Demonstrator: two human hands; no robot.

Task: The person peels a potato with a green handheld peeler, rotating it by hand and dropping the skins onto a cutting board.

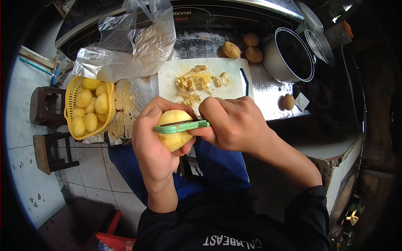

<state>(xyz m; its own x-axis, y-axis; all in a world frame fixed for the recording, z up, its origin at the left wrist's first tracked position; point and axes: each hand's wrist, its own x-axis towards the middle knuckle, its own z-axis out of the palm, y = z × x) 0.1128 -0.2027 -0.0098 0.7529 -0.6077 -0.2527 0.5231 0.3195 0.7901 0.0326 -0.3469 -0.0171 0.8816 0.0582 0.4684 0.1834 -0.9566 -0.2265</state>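
Note:
My left hand (150,140) is closed around a mostly peeled, pale yellow potato (173,143), held in front of my lap. In my right hand (232,123) is a green-handled peeler (182,126), its head lying across the upper part of the potato. Just beyond both hands, a white cutting board (171,77) carries a heap of brown-yellow peelings (194,81), with a few loose scraps beside it. The fingers of my right hand wrap the peeler's handle and hide most of it.
A yellow basket (112,102) of peeled potatoes stands at the left. Clear plastic bags (150,42) lie behind it. Unpeeled potatoes (231,49) sit past the board, with a lone one (288,101) at the right. A metal pot (272,60) stands back right, near a wire strainer (320,46).

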